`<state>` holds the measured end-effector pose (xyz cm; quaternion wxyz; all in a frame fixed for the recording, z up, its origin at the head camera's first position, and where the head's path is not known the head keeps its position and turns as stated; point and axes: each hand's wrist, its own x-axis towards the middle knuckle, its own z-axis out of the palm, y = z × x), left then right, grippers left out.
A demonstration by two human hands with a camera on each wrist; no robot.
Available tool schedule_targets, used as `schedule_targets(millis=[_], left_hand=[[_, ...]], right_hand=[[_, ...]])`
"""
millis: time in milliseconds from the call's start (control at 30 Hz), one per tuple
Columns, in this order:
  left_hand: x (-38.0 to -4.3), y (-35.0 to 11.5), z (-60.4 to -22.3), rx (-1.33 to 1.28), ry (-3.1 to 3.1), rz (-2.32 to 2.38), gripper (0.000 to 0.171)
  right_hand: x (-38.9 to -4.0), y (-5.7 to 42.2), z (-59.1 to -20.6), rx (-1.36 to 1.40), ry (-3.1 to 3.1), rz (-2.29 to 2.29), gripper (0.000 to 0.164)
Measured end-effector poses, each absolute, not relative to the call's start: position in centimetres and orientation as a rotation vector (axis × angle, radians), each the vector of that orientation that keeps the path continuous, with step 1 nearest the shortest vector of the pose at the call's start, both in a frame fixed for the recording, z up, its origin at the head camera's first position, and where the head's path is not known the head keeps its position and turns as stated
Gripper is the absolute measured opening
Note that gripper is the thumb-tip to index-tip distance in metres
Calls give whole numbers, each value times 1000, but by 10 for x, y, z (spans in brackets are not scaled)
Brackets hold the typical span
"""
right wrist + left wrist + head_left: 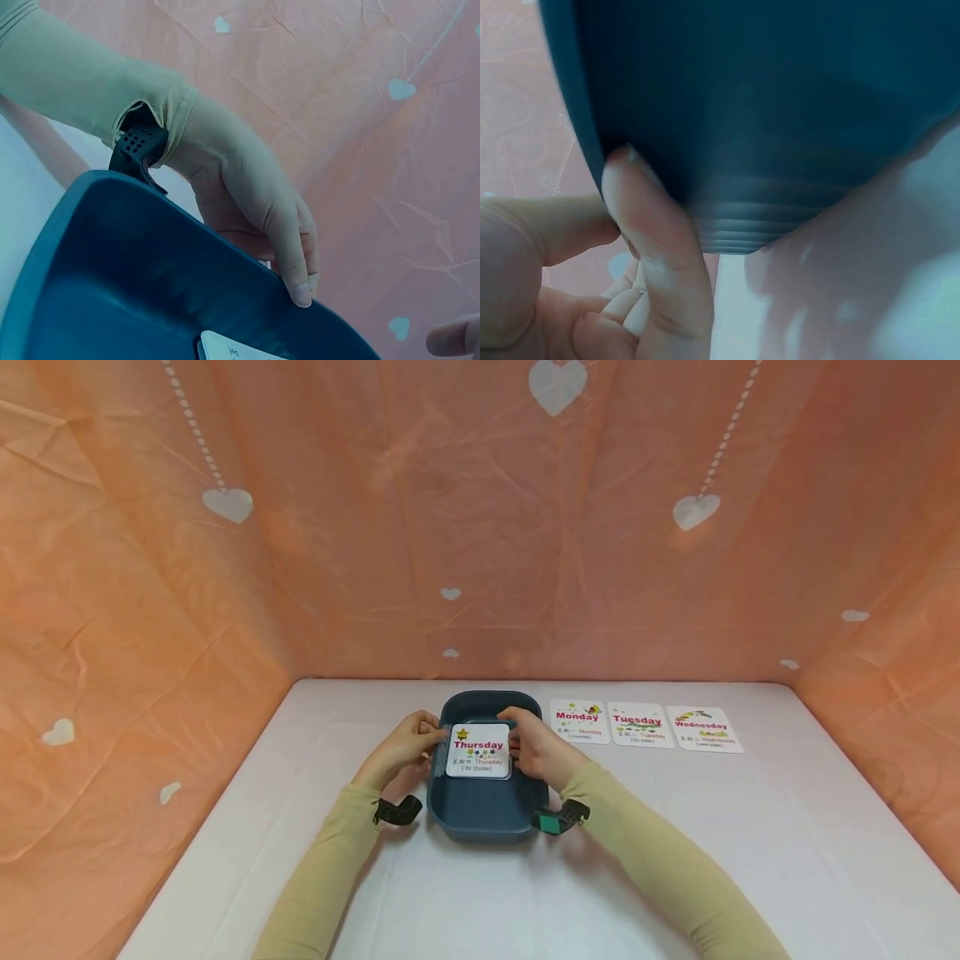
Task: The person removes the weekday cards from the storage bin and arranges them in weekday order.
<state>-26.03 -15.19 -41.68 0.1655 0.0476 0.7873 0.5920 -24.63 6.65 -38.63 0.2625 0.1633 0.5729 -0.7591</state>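
Note:
A dark blue tray (487,814) stands on the white table with a small stack of cards inside, topped by a Thursday card (480,750). My left hand (405,743) pinches the tray's left rim; in the left wrist view its thumb (660,240) presses the tray wall. The right wrist view shows this hand (251,180) too, one finger over the rim. At the right side of the tray, my right hand (542,747) has bent fingers right at the card's right edge. I cannot tell whether they grip it. Only one finger (454,337) of this hand shows in its wrist view.
To the right of the tray, a Monday card (580,721), a Tuesday card (641,725) and a Wednesday card (704,729) lie face up in a row. An orange curtain (480,543) with hearts hangs behind and around the white table (480,902).

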Motion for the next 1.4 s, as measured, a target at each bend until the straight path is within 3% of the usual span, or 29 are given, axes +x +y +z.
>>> schedule_targets(millis=[433, 600, 733, 1400], left_hand=[[-258, -152, -413, 87, 2277, 1670, 25], [-259, -152, -413, 90, 2276, 1664, 26], [-260, -153, -414, 104, 2274, 1657, 25], [-260, -151, -414, 77, 2282, 1643, 24]], right_hand=[[-243, 70, -379, 266, 1757, -2023, 19], [-247, 75, -380, 176, 1885, -1923, 57], [-251, 76, -382, 43, 2065, -1797, 67], [-261, 77, -391, -235, 2383, -1568, 77]])
